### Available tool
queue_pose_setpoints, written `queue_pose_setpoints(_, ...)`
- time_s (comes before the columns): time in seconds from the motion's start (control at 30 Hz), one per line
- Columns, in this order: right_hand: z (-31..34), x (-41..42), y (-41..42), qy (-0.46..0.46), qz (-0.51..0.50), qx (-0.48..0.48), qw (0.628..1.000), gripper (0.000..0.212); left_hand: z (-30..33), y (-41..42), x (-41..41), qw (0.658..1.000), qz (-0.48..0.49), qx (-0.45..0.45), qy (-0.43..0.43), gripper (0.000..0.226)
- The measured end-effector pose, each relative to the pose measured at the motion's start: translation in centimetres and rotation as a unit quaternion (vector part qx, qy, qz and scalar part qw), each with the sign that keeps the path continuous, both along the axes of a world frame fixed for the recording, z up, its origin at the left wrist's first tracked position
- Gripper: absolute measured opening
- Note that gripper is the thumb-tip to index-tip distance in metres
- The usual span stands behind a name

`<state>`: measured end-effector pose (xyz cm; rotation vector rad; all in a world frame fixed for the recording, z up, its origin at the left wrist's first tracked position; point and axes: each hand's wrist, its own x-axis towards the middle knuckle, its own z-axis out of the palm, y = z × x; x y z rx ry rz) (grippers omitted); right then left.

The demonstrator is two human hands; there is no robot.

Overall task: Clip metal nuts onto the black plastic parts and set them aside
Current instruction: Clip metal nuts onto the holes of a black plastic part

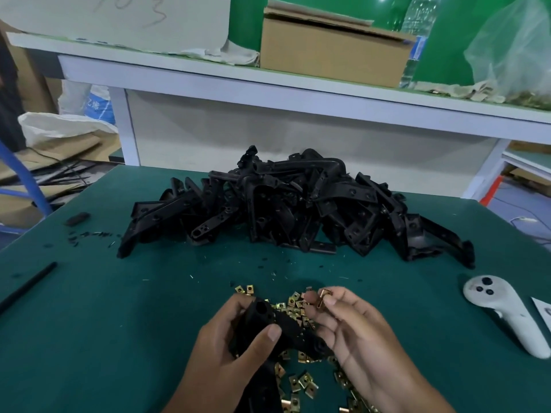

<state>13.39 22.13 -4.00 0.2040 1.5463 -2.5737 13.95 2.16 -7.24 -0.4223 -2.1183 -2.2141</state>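
My left hand (pixel 229 347) grips a black plastic part (pixel 268 320) low in the middle of the head view, thumb across its top. Just to its right, my right hand (pixel 351 332) pinches one brass-coloured metal nut (pixel 323 295) between thumb and fingertips, a little above the part's upper end. Several loose metal nuts (pixel 301 383) lie scattered on the green mat under and around both hands. A big heap of black plastic parts (pixel 286 207) sits farther back at the centre of the table.
A white handheld controller (pixel 504 311) lies at the right on the green table (pixel 119 323). A thin black rod (pixel 28 286) and a small black block (pixel 77 219) lie at the left. A shelf behind carries a cardboard box (pixel 334 52).
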Motion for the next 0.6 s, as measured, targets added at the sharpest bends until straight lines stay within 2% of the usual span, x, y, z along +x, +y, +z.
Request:
queue_pose_setpoints(0.13,-0.06,0.00,0.04,-0.016,0.009,-0.022,1.000,0.008,0.03,0.02,0.04,1.000,-0.003,-0.003,-0.001,0.042)
queue_pose_setpoints(0.3,-0.47,-0.08,0.27,-0.011,0.014,0.029,0.999,0.020,0.26,0.11,0.16,1.000,-0.012,-0.007,-0.001,0.034)
queue_pose_setpoints(0.47,-0.60,-0.04,0.51,0.010,0.035,0.057,0.998,0.019,0.20,0.17,0.03,0.999,-0.032,-0.006,-0.015,0.031)
queue_pose_setpoints(0.6,-0.26,0.18,0.54,0.042,0.053,0.119,0.991,0.033,0.15,0.18,0.03,0.998,-0.061,-0.013,-0.016,0.034)
